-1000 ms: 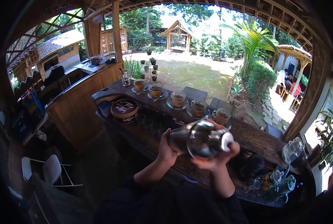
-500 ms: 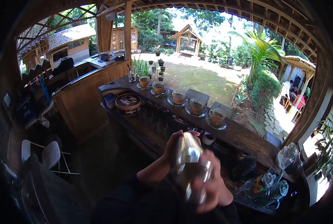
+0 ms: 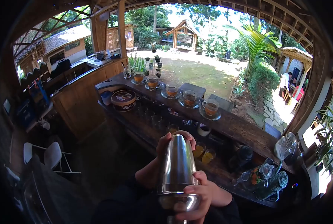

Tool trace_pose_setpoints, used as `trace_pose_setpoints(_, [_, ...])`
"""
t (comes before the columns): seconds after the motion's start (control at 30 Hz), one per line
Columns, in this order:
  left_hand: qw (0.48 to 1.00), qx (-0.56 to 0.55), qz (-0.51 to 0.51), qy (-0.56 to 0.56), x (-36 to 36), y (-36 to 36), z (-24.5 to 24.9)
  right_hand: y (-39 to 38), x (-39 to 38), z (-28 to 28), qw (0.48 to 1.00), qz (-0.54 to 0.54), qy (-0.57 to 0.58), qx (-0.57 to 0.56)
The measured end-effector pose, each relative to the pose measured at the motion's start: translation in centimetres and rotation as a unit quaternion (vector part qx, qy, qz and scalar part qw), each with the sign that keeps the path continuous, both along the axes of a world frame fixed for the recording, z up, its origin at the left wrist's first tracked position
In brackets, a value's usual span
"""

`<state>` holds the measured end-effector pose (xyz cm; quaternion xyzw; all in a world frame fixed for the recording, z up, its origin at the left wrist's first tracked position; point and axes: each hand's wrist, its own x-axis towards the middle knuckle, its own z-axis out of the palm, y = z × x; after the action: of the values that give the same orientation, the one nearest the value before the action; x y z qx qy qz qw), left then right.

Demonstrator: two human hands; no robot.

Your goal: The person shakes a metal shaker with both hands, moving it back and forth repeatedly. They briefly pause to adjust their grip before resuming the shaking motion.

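A shiny metal cocktail shaker [image 3: 178, 160] is held between both my hands in front of my body. My left hand [image 3: 165, 145] is wrapped around its far end, with fingers over the rounded tip. Closer to me, my right hand [image 3: 201, 194] grips the other end, fingers curled around the metal below the seam. Just beyond the shaker, on the lower counter, stand glasses of yellow-orange drink [image 3: 208, 156], one partly hidden behind my left hand.
Glass cups of amber drink [image 3: 211, 108] sit on saucers along the raised wooden counter [image 3: 245, 130]. A round brown tub [image 3: 123, 100] stands left on the lower shelf. Glass jars and pitchers [image 3: 265, 175] crowd the right end. Several people [image 3: 291, 86] are outside, far right.
The shaker, blurred by motion before, now appears sharp and more upright in view, still in both hands. The yellow-orange glasses behind it have come into sight. The view has shifted slightly.
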<state>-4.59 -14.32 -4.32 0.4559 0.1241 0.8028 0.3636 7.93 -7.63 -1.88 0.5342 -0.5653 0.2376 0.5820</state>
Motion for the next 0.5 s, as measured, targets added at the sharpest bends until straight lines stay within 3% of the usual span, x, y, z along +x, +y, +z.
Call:
trace_pose_setpoints(0.07, [0.989,-0.021,-0.1,-0.109,-1.1,0.5,-0.6,1.0,-0.5,1.0,1.0,0.006,-0.014,0.025])
trace_pose_setpoints(0.1, [0.964,-0.05,-0.141,-0.219,-0.5,0.6,-0.8,2.1,-2.3,0.9,0.999,-0.024,-0.039,0.025])
trace_pose_setpoints(0.13, [0.921,-0.128,-0.089,-0.358,-0.4,0.3,-1.2,3.3,-2.4,0.5,0.957,-0.048,-0.284,-0.027])
trace_pose_setpoints(0.17, [0.931,-0.138,-0.02,-0.337,-0.8,1.5,-2.5,4.7,-5.9,-1.5,0.981,-0.11,-0.153,-0.048])
trace_pose_setpoints(0.2, [0.938,-0.147,0.049,-0.311,-2.2,3.0,-5.1,5.6,-6.8,-2.6,0.955,-0.112,-0.233,-0.145])
trace_pose_setpoints(0.23, [0.936,-0.174,0.017,-0.305,-5.6,3.2,-10.2,5.8,-6.7,-2.4,0.956,-0.094,-0.221,-0.17])
trace_pose_setpoints(0.27, [0.939,-0.174,0.018,-0.297,-5.4,2.4,-8.1,5.8,-6.5,-1.9,0.956,-0.075,-0.207,-0.195])
trace_pose_setpoints(0.33, [0.954,-0.141,-0.046,-0.259,-2.4,0.1,-1.9,3.2,-2.3,1.6,0.942,-0.004,-0.314,-0.12])
trace_pose_setpoints(0.37, [0.979,-0.082,-0.085,-0.166,-2.7,-0.3,-0.8,2.3,-2.1,1.1,0.982,0.0,-0.187,-0.037])
trace_pose_setpoints(0.4, [0.996,-0.055,-0.051,-0.051,-3.1,-1.0,-0.2,1.5,-2.0,0.7,0.997,0.003,-0.056,0.046])
trace_pose_setpoints(0.47, [0.997,0.032,-0.069,-0.033,-3.3,-1.1,0.1,-0.5,-2.4,0.8,0.995,-0.057,0.046,0.073])
trace_pose_setpoints(0.5, [0.993,-0.002,-0.093,-0.074,-3.6,-1.4,0.6,-0.4,-3.4,1.3,0.998,-0.021,0.002,0.054])
